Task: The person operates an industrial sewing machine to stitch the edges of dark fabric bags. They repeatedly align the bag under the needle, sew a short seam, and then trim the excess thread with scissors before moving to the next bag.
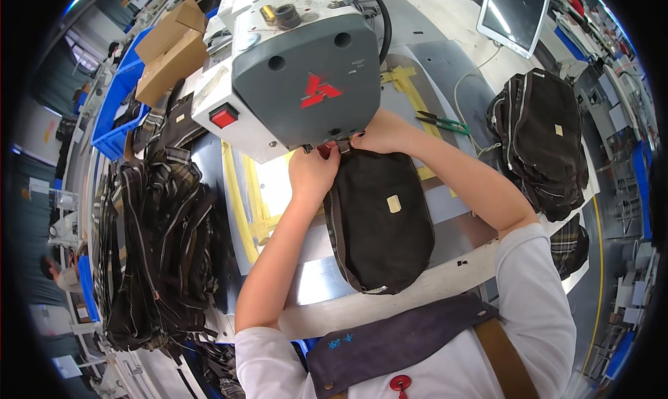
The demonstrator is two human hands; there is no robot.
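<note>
A dark brown zippered fabric pouch (376,218) with a small cream patch lies on the metal plate below the grey head of a sewing machine (306,85). My left hand (314,168) pinches the pouch's far end at its left corner, beside the needle area. At the right corner of that same end, my right hand (381,133) presses with its fingers curled, partly hidden under the machine head. A small metallic-looking piece shows between the two hands; its kind is unclear.
Piled at the left are several dark zippered pieces (160,246) with plaid lining. Stacked pouches (546,134) stand at the right. Green-handled snips (445,123) lie beyond my right forearm. A blue bin (115,131), a cardboard box (170,51) and a screen (515,12) are farther back.
</note>
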